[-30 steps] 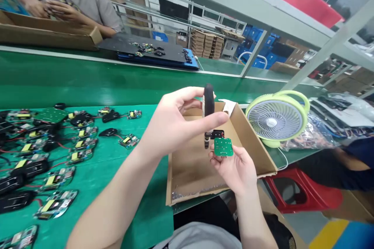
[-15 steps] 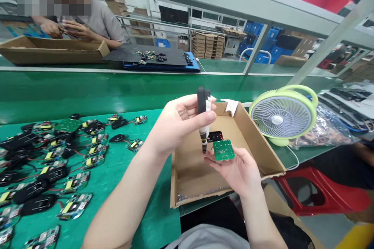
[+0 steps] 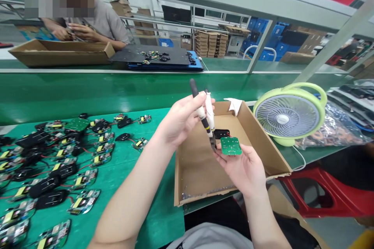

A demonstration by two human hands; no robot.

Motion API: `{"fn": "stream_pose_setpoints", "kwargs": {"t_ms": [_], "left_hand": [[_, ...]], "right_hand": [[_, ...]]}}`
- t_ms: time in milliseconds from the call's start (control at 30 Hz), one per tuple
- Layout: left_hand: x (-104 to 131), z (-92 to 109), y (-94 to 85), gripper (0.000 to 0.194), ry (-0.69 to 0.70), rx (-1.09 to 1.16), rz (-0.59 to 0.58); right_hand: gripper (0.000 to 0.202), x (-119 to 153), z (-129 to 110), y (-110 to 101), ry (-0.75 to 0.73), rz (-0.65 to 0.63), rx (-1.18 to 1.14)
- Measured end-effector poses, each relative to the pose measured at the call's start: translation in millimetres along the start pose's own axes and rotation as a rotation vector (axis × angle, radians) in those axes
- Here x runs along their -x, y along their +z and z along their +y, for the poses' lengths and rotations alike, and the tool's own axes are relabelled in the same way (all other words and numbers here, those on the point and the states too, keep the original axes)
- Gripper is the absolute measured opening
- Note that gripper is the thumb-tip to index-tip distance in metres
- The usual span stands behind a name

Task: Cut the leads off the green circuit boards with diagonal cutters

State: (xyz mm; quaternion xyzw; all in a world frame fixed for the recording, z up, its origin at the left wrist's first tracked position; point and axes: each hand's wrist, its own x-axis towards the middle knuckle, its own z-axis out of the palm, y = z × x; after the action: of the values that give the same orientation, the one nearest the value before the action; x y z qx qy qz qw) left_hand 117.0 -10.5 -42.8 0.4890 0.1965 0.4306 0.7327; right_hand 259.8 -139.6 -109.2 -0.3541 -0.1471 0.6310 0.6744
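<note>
My left hand (image 3: 182, 120) grips a pair of cutting pliers (image 3: 210, 114) with white-wrapped, black-tipped handles, which stand apart. The jaws point down at the left edge of a green circuit board (image 3: 230, 146); whether they touch it I cannot tell. That board lies between the fingers of my right hand (image 3: 245, 169), face up. Behind it a black plastic casing (image 3: 221, 134) hangs on by a red wire. Both hands are above a shallow cardboard box (image 3: 201, 179) with small scraps along its near edge.
Several circuit boards wired to black casings (image 3: 51, 198) cover the green mat (image 3: 157, 206) at left. A light green fan (image 3: 289, 114) stands right of the box, near a plastic bag of parts (image 3: 336, 130). Across the bench a co-worker (image 3: 108, 23) handles something behind another cardboard box (image 3: 62, 54).
The pliers have tilted and their handles have spread, with the jaws now nearer the board's edge. My left fingers have shifted on the handles. The whole view has moved slightly.
</note>
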Motion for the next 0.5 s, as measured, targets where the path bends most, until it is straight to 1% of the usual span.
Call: {"fn": "stream_pose_setpoints", "kwargs": {"t_ms": [133,233,300,367,500], "left_hand": [[-12,-6,-3.7,0.05,-0.137,0.127,0.07],[-18,-8,-5.6,0.05,-0.214,0.181,0.076],[-19,-8,-6.7,0.046,-0.223,0.194,0.064],[-18,-9,-6.9,0.042,-0.202,0.181,0.057],[-10,-8,-2.7,0.039,-0.143,0.092,0.015]], "right_hand": [[0.024,-1,0,-2,-0.029,0.014,0.018],[0.025,-2,0,-4,-0.047,0.024,0.05],[0.025,-2,1,-5,-0.06,0.003,0.082],[0.024,-2,1,-4,-0.081,-0.014,0.125],[0.021,-1,2,-3,-0.164,0.028,0.166]]}}
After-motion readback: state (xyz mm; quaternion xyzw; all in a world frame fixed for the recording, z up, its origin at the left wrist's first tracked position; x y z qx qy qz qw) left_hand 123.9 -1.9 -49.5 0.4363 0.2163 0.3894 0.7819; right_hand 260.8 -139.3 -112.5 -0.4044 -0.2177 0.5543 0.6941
